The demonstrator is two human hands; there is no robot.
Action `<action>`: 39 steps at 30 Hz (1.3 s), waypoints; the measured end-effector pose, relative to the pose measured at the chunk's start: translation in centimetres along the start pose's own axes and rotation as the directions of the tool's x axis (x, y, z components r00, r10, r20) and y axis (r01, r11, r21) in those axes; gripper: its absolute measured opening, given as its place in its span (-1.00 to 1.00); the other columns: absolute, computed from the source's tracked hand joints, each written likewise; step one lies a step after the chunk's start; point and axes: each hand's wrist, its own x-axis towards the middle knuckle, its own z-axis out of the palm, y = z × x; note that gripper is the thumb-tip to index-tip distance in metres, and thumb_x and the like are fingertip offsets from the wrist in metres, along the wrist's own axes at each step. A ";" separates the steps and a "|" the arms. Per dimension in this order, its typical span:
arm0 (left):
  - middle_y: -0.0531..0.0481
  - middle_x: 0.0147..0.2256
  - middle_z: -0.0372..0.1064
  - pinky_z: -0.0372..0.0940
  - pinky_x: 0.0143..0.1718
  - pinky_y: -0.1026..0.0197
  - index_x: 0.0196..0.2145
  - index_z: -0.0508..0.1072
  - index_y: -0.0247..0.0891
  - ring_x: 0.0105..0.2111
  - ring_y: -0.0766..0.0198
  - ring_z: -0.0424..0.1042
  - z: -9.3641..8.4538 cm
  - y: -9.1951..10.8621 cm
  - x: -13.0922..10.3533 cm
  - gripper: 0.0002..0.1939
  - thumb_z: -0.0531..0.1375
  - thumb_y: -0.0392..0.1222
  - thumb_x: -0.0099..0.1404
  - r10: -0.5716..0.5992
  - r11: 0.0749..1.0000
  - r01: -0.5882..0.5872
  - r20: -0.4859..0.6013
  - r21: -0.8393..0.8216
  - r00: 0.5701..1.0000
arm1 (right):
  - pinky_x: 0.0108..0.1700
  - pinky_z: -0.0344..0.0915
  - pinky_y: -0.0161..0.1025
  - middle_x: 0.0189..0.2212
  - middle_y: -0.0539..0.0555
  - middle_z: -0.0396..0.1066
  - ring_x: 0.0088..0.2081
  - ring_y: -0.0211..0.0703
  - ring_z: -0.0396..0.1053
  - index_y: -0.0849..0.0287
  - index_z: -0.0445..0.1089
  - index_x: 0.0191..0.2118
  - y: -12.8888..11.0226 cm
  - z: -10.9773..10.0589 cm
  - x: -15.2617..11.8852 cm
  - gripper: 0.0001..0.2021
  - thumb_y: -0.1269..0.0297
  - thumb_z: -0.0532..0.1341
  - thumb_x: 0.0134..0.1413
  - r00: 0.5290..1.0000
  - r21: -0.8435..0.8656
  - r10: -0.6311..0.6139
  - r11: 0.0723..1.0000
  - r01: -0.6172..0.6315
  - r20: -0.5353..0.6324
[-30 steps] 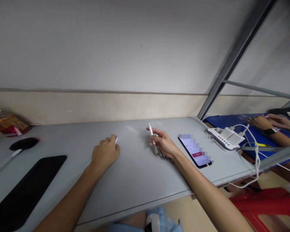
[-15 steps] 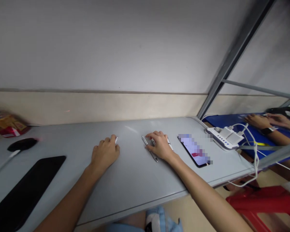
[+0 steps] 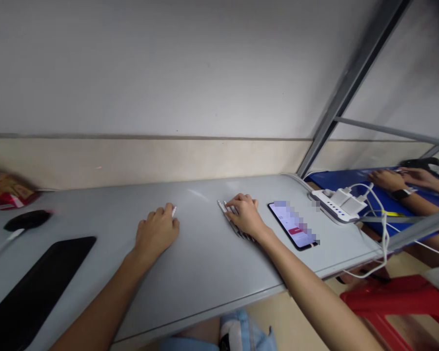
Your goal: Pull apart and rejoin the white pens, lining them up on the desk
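On the grey table (image 3: 197,258), my left hand (image 3: 157,229) rests with its fingers curled round a white object (image 3: 174,211), of which only a small end shows by the index finger. My right hand (image 3: 246,213) lies over several slim white and silver pens (image 3: 225,209) placed side by side, its bent fingers touching them. The palm and fingers hide much of the pens; their tips show under the wrist. Right of that hand lies a phone (image 3: 290,226) with its screen lit.
At left are a long black item (image 3: 40,292), a black oval object (image 3: 27,220) with a white cable, and a bottle (image 3: 7,187). At right stand a white power strip (image 3: 336,207), a metal bed post (image 3: 351,92), a red stool (image 3: 398,297) and another person's hands (image 3: 388,179).
The pens under my right hand have come closer together, with their ends more in line. That hand has shifted slightly and its fingers have drawn in. My left hand has hardly moved.
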 end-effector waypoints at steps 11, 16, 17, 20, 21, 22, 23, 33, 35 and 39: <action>-0.25 -0.13 0.39 0.27 -0.24 -0.01 -0.01 0.28 -0.29 -0.12 -0.07 0.37 0.0 0.2 0.0 -0.64 -0.12 -0.17 0.32 -0.001 1.000 0.001 0.003 -0.018 1.000 | -0.08 -0.01 -0.09 -0.12 0.15 0.33 -0.07 0.01 0.18 0.10 0.53 -0.17 -0.1 -0.1 -0.1 -0.76 0.15 0.33 0.01 0.998 -0.023 -0.011 1.000 0.013 0.061; -0.25 -0.12 0.37 0.28 -0.28 0.00 0.01 0.26 -0.29 -0.13 -0.08 0.37 -0.1 0.0 0.0 -0.62 -0.12 -0.18 0.31 -0.006 0.999 0.007 0.020 -0.048 1.000 | -0.08 -0.01 -0.09 -0.11 0.14 0.32 -0.08 -0.01 0.18 0.03 0.50 -0.09 -0.1 -0.2 -0.2 -0.73 0.20 0.31 0.04 0.999 -0.024 -0.028 0.999 0.029 0.042; -0.26 -0.11 0.37 0.28 -0.28 0.00 0.02 0.26 -0.29 -0.13 -0.08 0.37 -0.1 0.0 0.0 -0.61 -0.12 -0.19 0.30 -0.009 0.998 0.010 0.025 -0.059 1.000 | -0.07 -0.01 -0.08 -0.11 0.14 0.32 -0.08 -0.01 0.18 0.04 0.52 -0.13 -0.1 -0.1 -0.2 -0.77 0.20 0.30 0.05 0.999 -0.027 -0.026 0.999 0.028 0.046; -0.27 -0.12 0.38 0.28 -0.29 0.03 0.03 0.26 -0.30 -0.14 -0.05 0.38 -0.2 0.0 0.0 -0.61 -0.11 -0.21 0.28 -0.013 0.996 0.015 0.033 -0.088 0.999 | -0.07 -0.01 -0.08 -0.12 0.14 0.32 -0.07 -0.01 0.18 0.07 0.52 -0.15 -0.1 -0.1 -0.2 -0.79 0.23 0.29 0.06 0.998 -0.030 -0.025 0.999 0.026 0.058; -0.27 -0.12 0.38 0.28 -0.29 0.03 0.03 0.27 -0.30 -0.15 -0.05 0.39 -0.3 0.0 0.0 -0.60 -0.10 -0.22 0.28 -0.012 0.995 0.015 0.033 -0.094 0.999 | -0.07 -0.01 -0.09 -0.12 0.15 0.32 -0.07 -0.01 0.17 0.07 0.52 -0.14 -0.1 -0.1 -0.2 -0.78 0.24 0.29 0.06 0.998 -0.031 -0.025 0.999 0.027 0.060; -0.27 -0.13 0.39 0.28 -0.29 0.04 0.03 0.27 -0.31 -0.16 -0.04 0.39 -0.3 0.0 0.0 -0.60 -0.10 -0.22 0.28 -0.013 0.995 0.016 0.033 -0.100 0.999 | -0.08 -0.01 -0.09 -0.12 0.15 0.32 -0.07 0.00 0.17 0.08 0.51 -0.14 -0.1 -0.1 -0.2 -0.78 0.25 0.28 0.06 0.998 -0.035 -0.024 0.999 0.026 0.062; -0.27 -0.13 0.39 0.28 -0.30 0.04 0.03 0.27 -0.30 -0.16 -0.04 0.40 -0.4 0.0 -0.1 -0.61 -0.10 -0.22 0.28 -0.014 0.994 0.017 0.033 -0.105 0.999 | -0.08 -0.01 -0.09 -0.12 0.15 0.32 -0.07 0.00 0.18 0.08 0.51 -0.14 -0.1 -0.1 -0.2 -0.79 0.25 0.28 0.07 0.998 -0.038 -0.021 0.999 0.024 0.065; -0.14 -0.12 0.36 0.27 -0.14 0.12 -0.05 0.29 -0.26 -0.17 0.12 0.40 0.0 0.3 0.1 -0.71 -0.05 -0.25 0.30 0.177 0.930 -0.222 -0.172 -0.294 0.969 | -0.04 0.01 -0.08 -0.09 0.15 0.31 -0.05 -0.01 0.20 0.06 0.46 -0.07 -0.6 -0.6 -0.4 -0.74 0.25 0.27 0.09 1.000 0.051 -0.026 0.998 0.026 -0.007; -0.10 -0.11 0.34 0.26 -0.10 0.16 -0.06 0.29 -0.24 -0.14 0.18 0.37 0.0 0.8 -0.1 -0.74 -0.06 -0.24 0.34 0.294 0.846 -0.376 -0.258 -0.379 0.921 | -0.02 0.02 -0.08 -0.09 0.14 0.32 -0.05 -0.02 0.21 0.05 0.43 -0.03 -1.0 -0.8 -0.5 -0.71 0.23 0.26 0.11 0.997 0.096 -0.061 0.993 0.065 -0.041; -0.06 -0.12 0.33 0.26 -0.10 0.22 -0.09 0.33 -0.20 -0.14 0.25 0.35 -0.7 2.6 -1.2 -0.78 -0.05 -0.18 0.41 0.467 0.669 -0.559 -0.307 -0.489 0.829 | -0.06 0.11 -0.18 -0.14 0.13 0.39 -0.10 -0.09 0.28 0.06 0.38 0.03 -1.8 -1.2 -0.7 -0.66 0.13 0.22 0.15 0.974 0.283 -0.223 0.933 0.222 -0.026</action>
